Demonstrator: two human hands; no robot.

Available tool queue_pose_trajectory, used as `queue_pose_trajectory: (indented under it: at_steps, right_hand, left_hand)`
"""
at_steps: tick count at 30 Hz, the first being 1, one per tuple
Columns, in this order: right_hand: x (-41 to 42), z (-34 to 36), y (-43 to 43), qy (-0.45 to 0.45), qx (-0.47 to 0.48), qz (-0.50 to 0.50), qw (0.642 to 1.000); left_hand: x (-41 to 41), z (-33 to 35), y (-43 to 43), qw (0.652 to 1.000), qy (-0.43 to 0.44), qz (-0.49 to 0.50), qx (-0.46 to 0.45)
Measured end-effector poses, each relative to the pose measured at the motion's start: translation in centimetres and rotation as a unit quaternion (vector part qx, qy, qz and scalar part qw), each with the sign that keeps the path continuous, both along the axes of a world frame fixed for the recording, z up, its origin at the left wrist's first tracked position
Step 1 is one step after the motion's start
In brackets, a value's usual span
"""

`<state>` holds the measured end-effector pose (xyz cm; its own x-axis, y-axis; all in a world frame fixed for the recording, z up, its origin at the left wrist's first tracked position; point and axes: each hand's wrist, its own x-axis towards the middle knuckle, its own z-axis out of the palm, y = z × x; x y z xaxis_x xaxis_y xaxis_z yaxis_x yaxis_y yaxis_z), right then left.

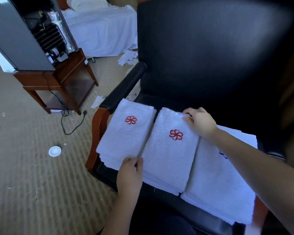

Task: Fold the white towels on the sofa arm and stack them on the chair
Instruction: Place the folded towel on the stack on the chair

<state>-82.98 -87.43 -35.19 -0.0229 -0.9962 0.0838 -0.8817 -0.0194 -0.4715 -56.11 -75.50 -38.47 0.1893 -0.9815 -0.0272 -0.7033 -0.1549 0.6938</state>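
A wooden side table [39, 80] stands on striped beige carpet [32, 184], a white-sheeted bed [100, 31] beyond.

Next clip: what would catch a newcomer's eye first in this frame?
Three piles of folded white towels sit side by side on the black chair: the left pile and middle pile bear red flower logos, the right pile a blue mark half hidden by an arm. The left hand pinches the middle pile's near corner; the right hand grips its far corner.
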Motion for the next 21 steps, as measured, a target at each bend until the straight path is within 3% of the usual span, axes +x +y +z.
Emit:
queue_pose_trajectory:
  at_steps: [2, 6, 10, 13, 21]
  right_hand:
    - [-0.1, -0.4, -0.1, -0.027, -0.006, -0.001, 1.000]
    - [-0.9, 1.5, -0.8, -0.218, 0.047, -0.062, 0.973]
    - [-1.5, 2.6, -0.9, -0.197, 0.073, -0.035, 0.977]
    - [-1.9, 2.9, -0.6, -0.205, 0.072, -0.024, 0.976]
    - [-2.7, 2.9, -0.2, -0.195, 0.057, 0.006, 0.979]
  left_hand:
    - [0.3, -0.2, 0.0, 1.000, -0.013, -0.009, -0.001]
    - [0.0, 1.2, -0.3, 0.995, -0.051, 0.000, -0.081]
    - [-2.5, 4.3, -3.5, 0.964, -0.084, -0.084, -0.237]
    - [-5.7, 6.6, -8.5, 0.967, -0.018, -0.160, -0.196]
    - [-10.1, 6.4, -16.8, 0.929, -0.124, -0.340, -0.076]
